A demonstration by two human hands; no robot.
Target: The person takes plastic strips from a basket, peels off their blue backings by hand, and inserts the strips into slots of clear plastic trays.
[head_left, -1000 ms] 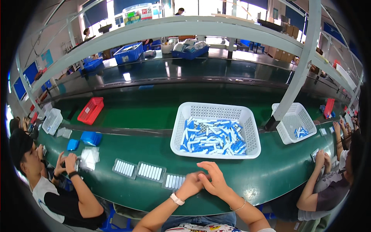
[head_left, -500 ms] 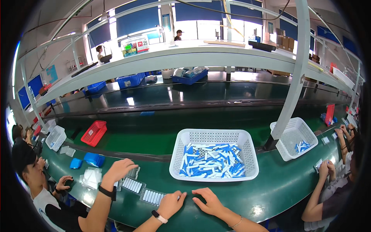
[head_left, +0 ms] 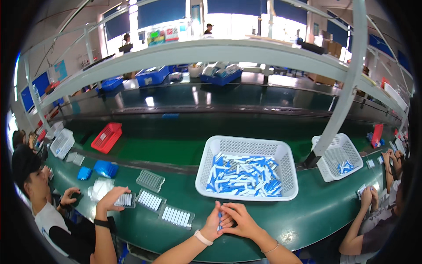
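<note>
In front of the white basket [head_left: 203, 176], my two hands meet above the green table. Fingers closed, my left hand [head_left: 212, 225] has a slim blue-and-white stick [head_left: 220, 216] against its palm side. My right hand [head_left: 242, 222] closes in from the other side, thumb and fingertips on the stick; the fingers cover most of it. Many similar blue-and-white sticks [head_left: 246, 176] lie heaped in the basket. Left of my hands rest two clear trays with white sticks in rows, the nearer tray [head_left: 176, 217] and the farther tray [head_left: 150, 200].
A vacant clear tray [head_left: 150, 181] lies behind the filled ones. At left, a co-worker's hand [head_left: 112, 199] holds another filled tray [head_left: 126, 200]. Blue packs [head_left: 106, 169], a red basket [head_left: 107, 137] and a second white basket [head_left: 337, 157] stand around. A white post [head_left: 336, 112] rises at right.
My hands have come together, with a stick now between them; my left hand has moved right, off the nearer tray. The co-worker's hand has moved left and down, uncovering the vacant tray.
</note>
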